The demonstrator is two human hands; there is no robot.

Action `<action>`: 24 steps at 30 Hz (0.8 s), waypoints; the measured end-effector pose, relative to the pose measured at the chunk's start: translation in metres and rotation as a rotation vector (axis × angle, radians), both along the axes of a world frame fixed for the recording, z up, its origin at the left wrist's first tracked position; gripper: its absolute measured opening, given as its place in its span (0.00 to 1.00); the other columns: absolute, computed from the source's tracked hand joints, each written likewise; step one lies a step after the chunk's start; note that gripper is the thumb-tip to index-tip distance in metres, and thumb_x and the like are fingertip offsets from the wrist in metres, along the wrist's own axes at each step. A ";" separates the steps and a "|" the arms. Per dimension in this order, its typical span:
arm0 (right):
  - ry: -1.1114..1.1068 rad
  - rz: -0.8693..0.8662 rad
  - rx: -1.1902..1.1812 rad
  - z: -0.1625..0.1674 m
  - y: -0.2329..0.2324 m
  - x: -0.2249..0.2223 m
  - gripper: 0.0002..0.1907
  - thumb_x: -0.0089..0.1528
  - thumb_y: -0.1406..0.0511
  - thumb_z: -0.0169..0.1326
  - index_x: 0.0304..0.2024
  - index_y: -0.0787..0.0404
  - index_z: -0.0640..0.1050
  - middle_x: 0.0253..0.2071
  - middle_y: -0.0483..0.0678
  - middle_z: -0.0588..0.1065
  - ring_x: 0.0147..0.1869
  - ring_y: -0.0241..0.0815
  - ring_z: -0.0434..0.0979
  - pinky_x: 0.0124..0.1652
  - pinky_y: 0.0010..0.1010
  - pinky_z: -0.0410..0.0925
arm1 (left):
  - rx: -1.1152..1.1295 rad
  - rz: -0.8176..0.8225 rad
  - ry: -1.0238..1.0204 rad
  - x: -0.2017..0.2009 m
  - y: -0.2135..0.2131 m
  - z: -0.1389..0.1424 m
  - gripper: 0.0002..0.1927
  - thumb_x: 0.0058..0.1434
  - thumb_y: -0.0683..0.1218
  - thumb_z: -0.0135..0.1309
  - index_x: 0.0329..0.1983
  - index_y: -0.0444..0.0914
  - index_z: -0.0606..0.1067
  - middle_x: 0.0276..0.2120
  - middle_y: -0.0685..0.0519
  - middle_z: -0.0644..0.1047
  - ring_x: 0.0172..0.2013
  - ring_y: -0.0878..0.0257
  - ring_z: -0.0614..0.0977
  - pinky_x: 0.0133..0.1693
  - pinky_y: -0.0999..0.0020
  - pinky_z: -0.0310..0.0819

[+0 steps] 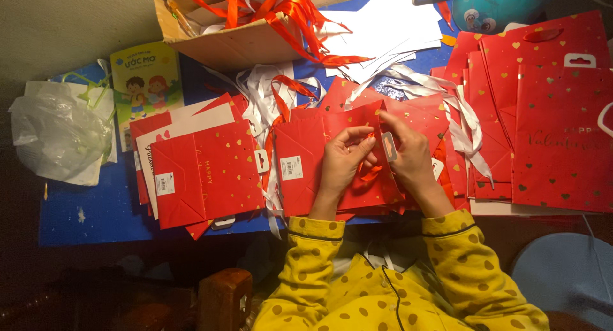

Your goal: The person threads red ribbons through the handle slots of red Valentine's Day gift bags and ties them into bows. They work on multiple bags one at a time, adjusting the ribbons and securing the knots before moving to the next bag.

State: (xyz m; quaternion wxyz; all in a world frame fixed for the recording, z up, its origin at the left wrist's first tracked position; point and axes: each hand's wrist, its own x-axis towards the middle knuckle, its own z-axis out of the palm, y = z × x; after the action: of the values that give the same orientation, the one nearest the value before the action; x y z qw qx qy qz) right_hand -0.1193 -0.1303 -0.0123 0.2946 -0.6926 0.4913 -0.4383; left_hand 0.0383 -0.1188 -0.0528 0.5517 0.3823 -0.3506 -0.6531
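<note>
A flat red gift bag [300, 146] with gold hearts lies in front of me on the blue table [83, 209]. My left hand [343, 160] pinches a red ribbon [370, 172] at the bag's upper edge. My right hand [408, 153] grips the same edge beside a small white tag [389, 146]. Both hands rest on the bag. Yellow dotted sleeves cover my forearms.
A stack of folded red bags [204, 174] lies to the left, and more red bags [549, 114] to the right. A cardboard box [223, 43] holds red ribbons at the back. White ribbons [262, 94], white sheets [383, 30], a plastic bag [57, 133] and a booklet [147, 82] lie around.
</note>
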 end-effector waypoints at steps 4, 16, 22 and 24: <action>0.076 -0.001 0.025 -0.009 -0.003 -0.003 0.11 0.63 0.70 0.53 0.47 0.67 0.78 0.39 0.56 0.77 0.43 0.54 0.80 0.42 0.38 0.71 | 0.048 0.005 -0.093 -0.002 0.004 0.004 0.09 0.67 0.43 0.59 0.47 0.32 0.79 0.30 0.54 0.80 0.29 0.70 0.81 0.30 0.78 0.75; 0.010 0.041 0.029 0.000 0.000 0.000 0.07 0.63 0.73 0.52 0.44 0.66 0.75 0.37 0.54 0.74 0.38 0.50 0.77 0.38 0.35 0.70 | -0.045 -0.424 0.010 0.024 0.011 0.014 0.04 0.66 0.40 0.62 0.39 0.33 0.81 0.37 0.57 0.79 0.39 0.70 0.79 0.43 0.73 0.74; 0.030 0.040 -0.043 -0.004 0.000 -0.002 0.10 0.60 0.75 0.52 0.44 0.67 0.75 0.38 0.56 0.75 0.41 0.56 0.78 0.41 0.37 0.70 | -0.083 -0.509 -0.022 0.027 0.009 0.005 0.04 0.64 0.39 0.63 0.41 0.33 0.81 0.38 0.57 0.79 0.42 0.70 0.79 0.48 0.71 0.73; 0.029 0.035 -0.040 -0.005 0.000 -0.002 0.09 0.61 0.75 0.50 0.44 0.66 0.75 0.38 0.56 0.76 0.40 0.55 0.78 0.40 0.37 0.70 | -0.091 -0.514 -0.018 0.027 0.009 0.004 0.04 0.64 0.39 0.63 0.41 0.33 0.81 0.38 0.57 0.79 0.42 0.69 0.79 0.48 0.71 0.73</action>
State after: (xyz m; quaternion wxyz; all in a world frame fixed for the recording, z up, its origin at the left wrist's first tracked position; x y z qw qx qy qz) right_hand -0.1218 -0.1299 -0.0170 0.2814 -0.7131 0.4745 -0.4326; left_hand 0.0655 -0.1099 -0.0492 0.3811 0.2613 -0.4702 -0.7519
